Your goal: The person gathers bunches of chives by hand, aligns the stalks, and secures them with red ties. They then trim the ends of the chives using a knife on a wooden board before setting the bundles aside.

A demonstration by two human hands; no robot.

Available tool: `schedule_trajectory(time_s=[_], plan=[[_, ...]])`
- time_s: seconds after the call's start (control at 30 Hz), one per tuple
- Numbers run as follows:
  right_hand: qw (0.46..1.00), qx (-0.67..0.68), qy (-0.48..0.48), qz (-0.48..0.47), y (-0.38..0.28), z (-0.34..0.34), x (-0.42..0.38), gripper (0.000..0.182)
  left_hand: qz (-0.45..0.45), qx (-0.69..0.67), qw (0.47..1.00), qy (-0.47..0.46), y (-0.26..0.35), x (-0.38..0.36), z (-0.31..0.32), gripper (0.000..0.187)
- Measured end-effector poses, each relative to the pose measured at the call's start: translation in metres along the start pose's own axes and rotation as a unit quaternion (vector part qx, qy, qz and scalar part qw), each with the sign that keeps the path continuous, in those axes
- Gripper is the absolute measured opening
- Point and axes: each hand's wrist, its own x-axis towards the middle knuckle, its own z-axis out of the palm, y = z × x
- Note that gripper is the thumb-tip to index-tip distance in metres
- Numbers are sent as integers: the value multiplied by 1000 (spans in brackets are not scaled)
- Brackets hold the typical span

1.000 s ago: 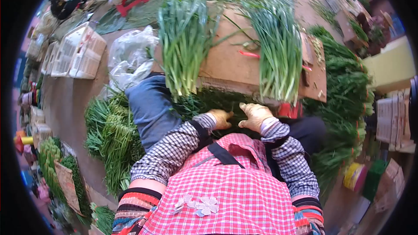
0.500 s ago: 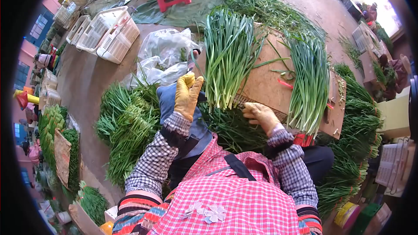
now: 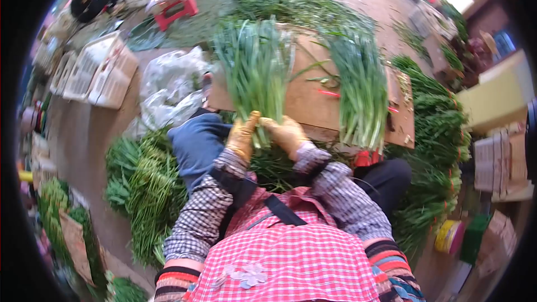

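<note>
A loose bunch of garlic chives lies on a brown board, its pale stem ends toward me. My left hand, in a yellow glove, is closed around the left side of those stem ends. From the other side my right hand, gloved too, is closed on the same stems, its fingertips close to the left hand's. Some fingers are hidden behind the stems. A second bunch of chives rests on the right side of the board, with a red tie to its left.
Heaps of greens lie at my left and right, with more loose greens beyond the board. Clear plastic bags, white crates and a red stool stand to the left. Another person sits far left.
Both hands have come together at the stem ends of the left bunch; before, they were apart, on either side of it. The view has shifted, so the scene sits further left.
</note>
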Motion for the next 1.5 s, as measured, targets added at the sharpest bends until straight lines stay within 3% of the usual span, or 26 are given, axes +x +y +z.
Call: schedule_trajectory(time_s=[0.03, 0.07, 0.1, 0.13, 0.2, 0.3, 0.47, 0.5, 0.53, 0.67, 0.73, 0.83, 1.0, 1.03, 1.13, 1.17, 1.2, 1.37, 1.5], plan=[[1000, -16, -23, -6, 4, -15, -8, 38, -47, -45, 995, -74, -27, 11, -16, 44], [995, -96, -36, 21, 7, -32, -17, 47, -47, -190, 977, -83, -43, 5, -1, 36], [985, -172, -24, 2, -3, -43, -33, 50, -136, -269, 949, -97, -57, 4, 1, 33], [980, -172, -70, 67, 10, -54, -32, 48, -183, -274, 939, -102, -69, 5, -1, 31], [989, -115, -74, 61, 40, -65, -31, 46, -243, -274, 924, -109, -64, -3, 2, 31], [994, 56, -75, 49, 41, -66, -34, 47, -215, -291, 926, -109, -60, -6, 4, 33], [998, -15, -45, -32, 31, -41, -33, 59, -151, -227, 959, -79, -61, -7, 4, 37], [997, -33, -50, -47, 36, -34, -32, 56, -132, -156, 975, -82, -54, -15, 4, 37], [996, -55, -45, -62, 38, -33, -31, 54, -90, -150, 984, -36, -74, -1, 5, 35], [990, 107, -65, 60, 35, -45, -29, 40, -155, -193, 965, -82, -70, 4, -5, 25], [987, 76, -71, 125, 36, -55, -25, 39, -165, -194, 963, -89, -65, 2, -7, 26], [994, 67, -67, 50, 36, -53, -26, 27, -196, -226, 947, -120, -84, 17, -15, 25], [972, 185, -106, 94, 41, -60, -23, 33, -203, -279, 922, -174, -71, 8, -11, 28], [972, 176, -111, 110, 36, -57, -24, 32, -175, -258, 939, -145, -65, 2, -4, 30], [993, 67, -90, 31, 22, -36, -31, 31, -104, -174, 973, -109, -77, 5, -2, 32], [993, 19, -112, 41, 18, -36, -32, 31, -99, -130, 983, -79, -75, 4, -2, 33], [994, -12, -90, 59, 18, -33, -31, 29, -151, -106, 979, -83, -68, 2, -6, 30], [980, 164, -89, 69, 47, -43, -22, 26, -189, -146, 964, -116, -75, 11, -12, 26], [969, 182, -144, 89, 47, -54, -21, 20, -205, -157, 960, -111, -63, 2, -7, 23]])
